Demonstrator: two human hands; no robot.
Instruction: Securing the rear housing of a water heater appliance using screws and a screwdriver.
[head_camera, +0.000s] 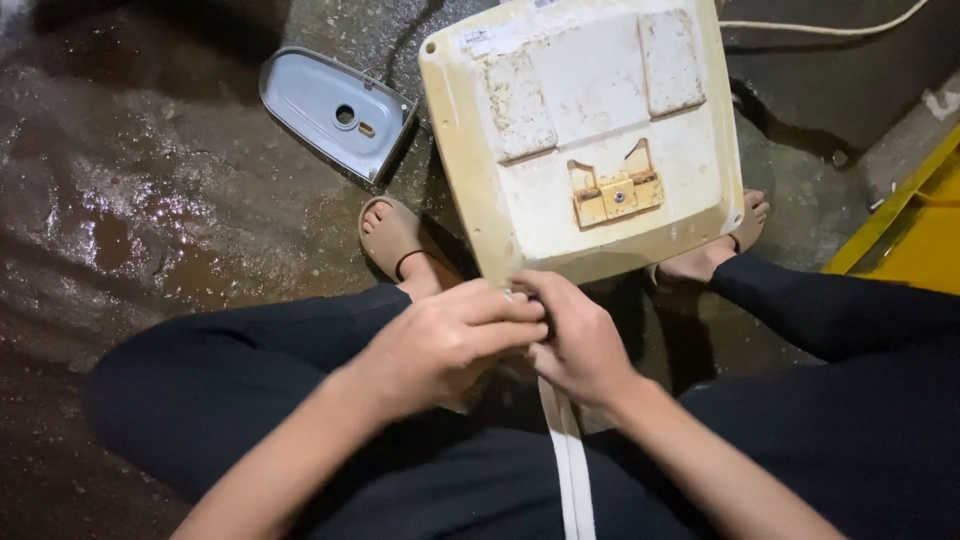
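Note:
A yellowed white plastic housing (590, 130), square with a small yellow bracket (618, 195) near its lower edge, stands tilted between my knees. My left hand (450, 340) and my right hand (575, 340) meet at its near edge, fingers closed together on something small there that I cannot make out. A flat white cord (570, 460) runs from under my hands down toward me.
A grey plastic cover (335, 110) lies on the wet concrete floor (150, 200) at upper left. My sandalled feet (395, 240) rest on either side of the housing. A yellow object (915, 225) sits at the right edge. A pale cable (820, 28) crosses the top right.

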